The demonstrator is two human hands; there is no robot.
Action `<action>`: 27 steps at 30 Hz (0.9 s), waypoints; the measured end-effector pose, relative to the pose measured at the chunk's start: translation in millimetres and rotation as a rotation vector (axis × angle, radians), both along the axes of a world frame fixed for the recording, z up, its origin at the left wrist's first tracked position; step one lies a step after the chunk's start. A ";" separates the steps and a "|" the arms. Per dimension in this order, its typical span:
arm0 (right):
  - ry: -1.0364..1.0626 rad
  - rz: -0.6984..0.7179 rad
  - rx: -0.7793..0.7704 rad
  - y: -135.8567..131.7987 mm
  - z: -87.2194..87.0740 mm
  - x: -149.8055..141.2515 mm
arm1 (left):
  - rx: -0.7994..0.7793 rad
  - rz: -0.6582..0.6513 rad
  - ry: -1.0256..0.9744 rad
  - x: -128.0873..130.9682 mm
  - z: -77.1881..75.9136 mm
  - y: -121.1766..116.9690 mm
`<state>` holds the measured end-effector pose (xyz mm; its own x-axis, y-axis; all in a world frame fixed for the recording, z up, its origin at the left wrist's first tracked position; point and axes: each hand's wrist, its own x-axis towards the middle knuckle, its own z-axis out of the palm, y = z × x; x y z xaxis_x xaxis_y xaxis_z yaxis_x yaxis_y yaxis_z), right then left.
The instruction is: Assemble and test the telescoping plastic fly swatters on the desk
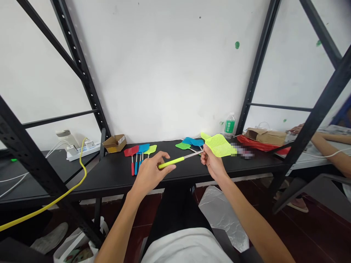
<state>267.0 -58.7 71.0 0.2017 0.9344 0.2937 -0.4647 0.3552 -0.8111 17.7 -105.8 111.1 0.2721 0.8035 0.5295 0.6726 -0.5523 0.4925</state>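
Observation:
A yellow-green fly swatter [175, 161] with a metal shaft and a perforated square head is held level above the black table. My right hand [212, 162] pinches it where the shaft meets the head. The handle's end lies in my left hand [153, 170], between the thumb and curved fingers, with the index finger lifted off. To the left, a red fly swatter [131, 151], blue fly swatters [143, 148] and a yellow-green fly swatter [152, 149] lie in a row. Behind my right hand are a green fly swatter [183, 146] and blue fly swatters [196, 142], partly covered.
An opened cardboard box [114, 143] and a water bottle [229, 126] stand toward the wall. Black metal posts [259, 65] frame the table [109, 175]. A yellow cable [74, 188] crosses at left near a power strip [83, 151]. Another person's arm [331, 146] is at right.

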 end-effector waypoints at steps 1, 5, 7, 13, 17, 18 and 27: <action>0.000 0.002 0.002 0.2 -0.2 -0.1 | 0.005 0.003 0.008 0.1 -0.4 0.2; -0.012 0.003 -0.007 1.8 -2.0 -0.3 | 0.017 0.027 0.077 0.0 -0.3 -0.1; -0.027 0.000 -0.011 2.2 -2.7 -0.5 | 0.018 0.041 0.121 -0.4 0.3 -0.2; -0.031 -0.002 -0.002 1.4 -2.6 -1.0 | -0.023 0.008 0.116 -1.6 0.1 1.6; -0.021 -0.011 0.010 1.0 -2.0 -0.4 | -0.028 -0.016 0.096 -1.3 0.7 0.8; -0.025 -0.013 0.012 0.9 -1.9 -0.2 | -0.006 -0.004 0.099 -1.2 1.0 0.3; -0.048 -0.027 0.010 -0.9 1.5 0.4 | 0.000 0.025 0.142 -1.0 0.2 -0.6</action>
<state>267.4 -59.5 72.5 0.2123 0.9259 0.3125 -0.4156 0.3749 -0.8287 16.7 -106.3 111.3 0.3244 0.8107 0.4874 0.7490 -0.5349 0.3911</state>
